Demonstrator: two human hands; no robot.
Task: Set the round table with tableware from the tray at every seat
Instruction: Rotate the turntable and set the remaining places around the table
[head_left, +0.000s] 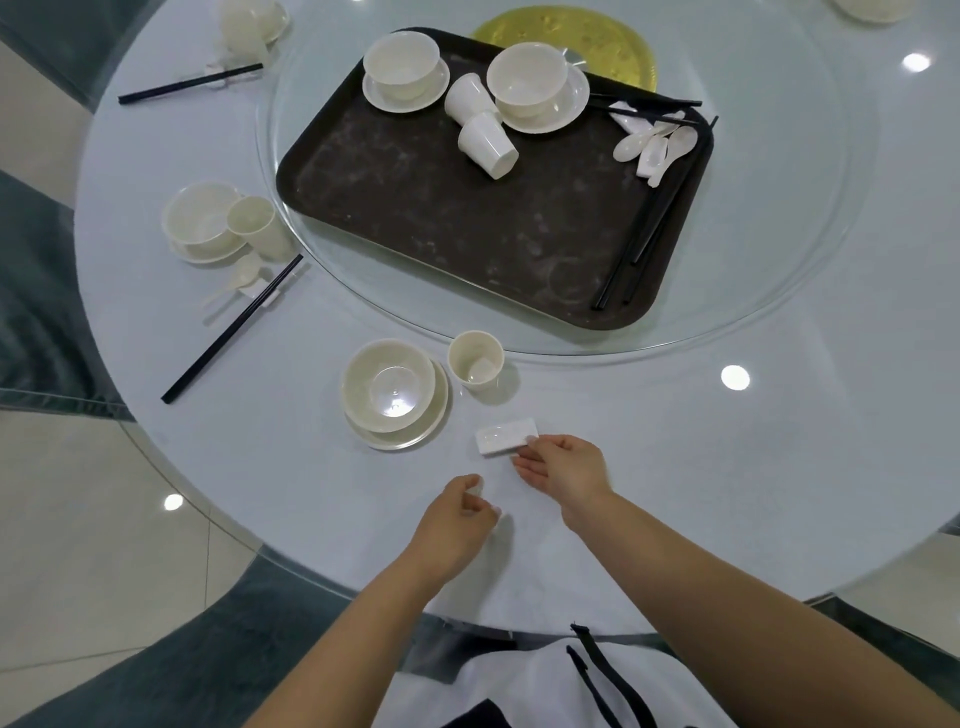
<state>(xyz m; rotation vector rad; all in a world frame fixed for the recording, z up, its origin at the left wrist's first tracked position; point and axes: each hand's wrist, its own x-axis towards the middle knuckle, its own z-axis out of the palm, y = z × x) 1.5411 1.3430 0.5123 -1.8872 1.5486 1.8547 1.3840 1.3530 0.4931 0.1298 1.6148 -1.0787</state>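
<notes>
Here, at the near seat on the round tabletop (675, 467): a bowl (387, 385) nested on a saucer (415, 439), an upright cup (475, 359) just right of the bowl, and a small white rest (506, 436) lying flat a little nearer than the cup. Right hand (563, 467) beside that rest, fingertips (530, 441) touching its right end, fingers loosely spread, not wrapped round it. Left hand (457, 519) nearer than the rest and to its left, curled into a loose pinch; whether something small and white sits in it, cannot tell.

Beyond the bowl, on the glass turntable (779, 291), a dark tray (467, 218). On the tray's far side two more bowls on saucers (405, 67) (535, 85), with two cups (480, 127) lying tipped over between them. At the tray's right end a cluster of white spoons (654, 145) and black chopsticks (644, 244) along the edge.

Left of the tray, off the turntable, a laid seat: bowl and cup (223, 223), spoon and a pair of chopsticks (234, 327). Further round to the far left, another laid seat (244, 31) with chopsticks.
</notes>
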